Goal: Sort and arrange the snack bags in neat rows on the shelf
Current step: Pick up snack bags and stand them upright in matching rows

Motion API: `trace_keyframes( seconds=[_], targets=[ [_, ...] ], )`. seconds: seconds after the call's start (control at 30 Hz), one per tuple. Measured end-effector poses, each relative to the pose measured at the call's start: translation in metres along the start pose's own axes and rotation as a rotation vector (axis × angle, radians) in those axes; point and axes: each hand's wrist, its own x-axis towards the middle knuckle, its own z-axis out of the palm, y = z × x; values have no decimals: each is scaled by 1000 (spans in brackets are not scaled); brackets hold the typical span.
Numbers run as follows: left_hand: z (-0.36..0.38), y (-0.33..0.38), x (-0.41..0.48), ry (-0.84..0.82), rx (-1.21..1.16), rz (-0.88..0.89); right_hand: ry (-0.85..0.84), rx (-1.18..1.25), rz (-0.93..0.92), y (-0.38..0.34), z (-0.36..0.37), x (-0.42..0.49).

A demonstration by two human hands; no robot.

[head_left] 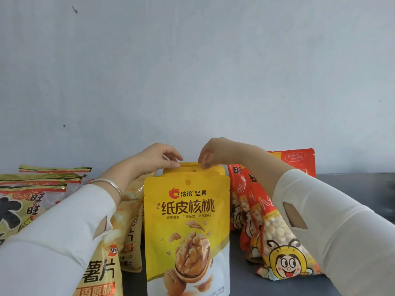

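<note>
Behind the front walnut bag (pixel 187 231), which stands upright facing us, we have both hands on the top edge of the rearmost walnut bag (pixel 190 165) in the same file. Our left hand (pixel 157 158) pinches that edge at its left corner, thumb and fingertips closed on the yellow seal; our right hand (pixel 210 153) pinches it at the right corner the same way. At least one more yellow bag stands between it and the front walnut bag.

To the left of the front walnut bag lean the potato chip bags (pixel 106 263), and farther left a stack of gold-edged rice cracker bags (pixel 32 189). To its right stands a row of red biscuit-ball bags (pixel 275 238), with another red bag (pixel 297 161) behind them. All rest on the grey shelf (pixel 352 189).

To do this step well, we judge we should keep the two pinches level, square the rear bag's top with the front walnut bag's top, and press it gently so the file stays straight without toppling forward or nudging the neighbouring rows.
</note>
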Motion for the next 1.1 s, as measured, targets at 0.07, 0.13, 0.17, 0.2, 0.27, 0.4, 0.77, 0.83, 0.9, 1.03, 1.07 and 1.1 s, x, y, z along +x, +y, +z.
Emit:
trace_keyframes(
  seconds=[0.07,0.13,0.17,0.2,0.27,0.4,0.77,0.83,0.9,1.03,1.07,1.1],
  targets=[
    [-5,6,-4,54,-65,44,91,62,-26,-6,-7,-3],
    [-10,16,-9,21,-62,44,45,151,-39,-13,-14,-6],
    [-11,21,-13,-32,-48,28,-23,185,-35,-17,-16,-9],
    [-12,25,-17,-94,-38,8,-93,200,-24,-20,-16,-12],
    [-11,30,-23,-186,-43,-33,-162,177,-13,-23,-12,-15],
    [-7,31,-32,-213,6,-67,-128,99,-29,-22,-4,-21],
    [4,40,-33,-123,-45,-100,-93,82,4,-10,-11,-39],
    [3,39,-35,-107,-51,-93,-61,92,3,-12,-11,-41],
    [0,38,-37,-72,-46,-68,29,113,-33,-17,-13,-44],
    [-3,50,-46,-7,-76,3,80,199,-85,-32,-21,-49],
    [-3,54,-49,-29,-83,-2,14,199,-83,-36,-21,-50],
    [-3,57,-53,-65,-87,-17,-57,186,-79,-38,-20,-53]
  ],
)
